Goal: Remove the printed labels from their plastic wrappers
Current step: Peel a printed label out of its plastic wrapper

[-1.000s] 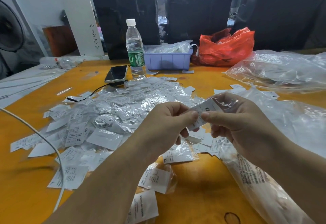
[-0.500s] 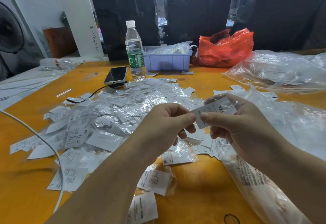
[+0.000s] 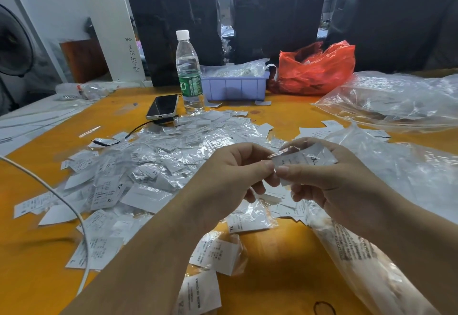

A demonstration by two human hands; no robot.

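Wrapped label point(image 3: 303, 159) between left hand point(image 3: 230, 180) and right hand point(image 3: 329, 185)

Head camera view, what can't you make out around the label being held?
- Label, head view: small print blurred; lower corner behind right hand thumb.
- Its wrapper: glare hides how far it is off.
- Left hand: fingertips hidden behind its own knuckles.
- Blue bin: contents veiled by plastic.

orange table point(image 3: 285, 275), black sheeting point(image 3: 272, 17) hung behind it, white slanted beam point(image 3: 109, 17) and fan point(image 3: 12, 44) at left
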